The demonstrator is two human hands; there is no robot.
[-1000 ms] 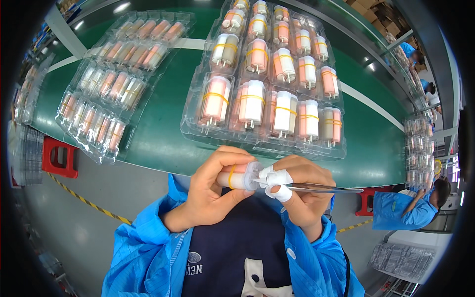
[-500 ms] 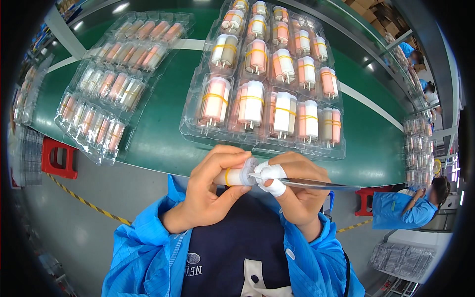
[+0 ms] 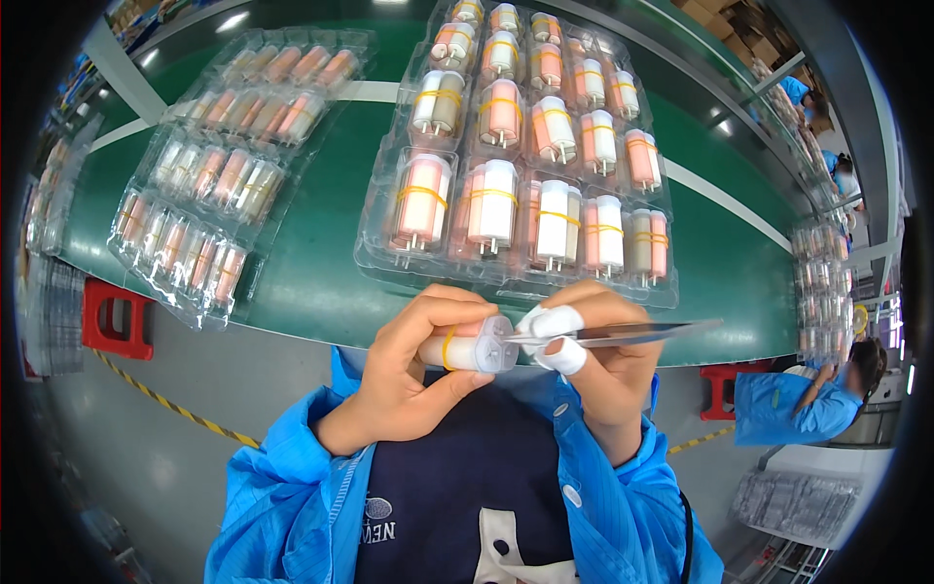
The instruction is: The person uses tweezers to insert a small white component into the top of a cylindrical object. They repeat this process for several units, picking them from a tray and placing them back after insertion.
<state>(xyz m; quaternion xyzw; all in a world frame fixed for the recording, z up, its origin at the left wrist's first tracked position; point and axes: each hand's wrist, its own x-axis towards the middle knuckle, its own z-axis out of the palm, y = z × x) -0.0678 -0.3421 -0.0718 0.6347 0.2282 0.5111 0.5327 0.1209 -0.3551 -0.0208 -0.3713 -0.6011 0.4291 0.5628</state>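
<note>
Two bare hands meet before a green, smooth-topped worktable [image 3: 316,253]. The left hand [image 3: 413,375] is closed around a pink-and-white bundle of cylinders with a yellow elastic band and a translucent cap [image 3: 496,346], held nearly level off the table's near edge, capped end toward the right hand [image 3: 608,362]. That hand, white tape [image 3: 562,356] round its thumb and a finger, pinches slim silvery metal tweezers [image 3: 637,334]; their tips are at the cap, though whether they touch I cannot tell. Beyond stands a clear plastic compartment tray [image 3: 418,271] of similar banded bundles; another clear, shallower tray [image 3: 185,300] lies to its left
</note>
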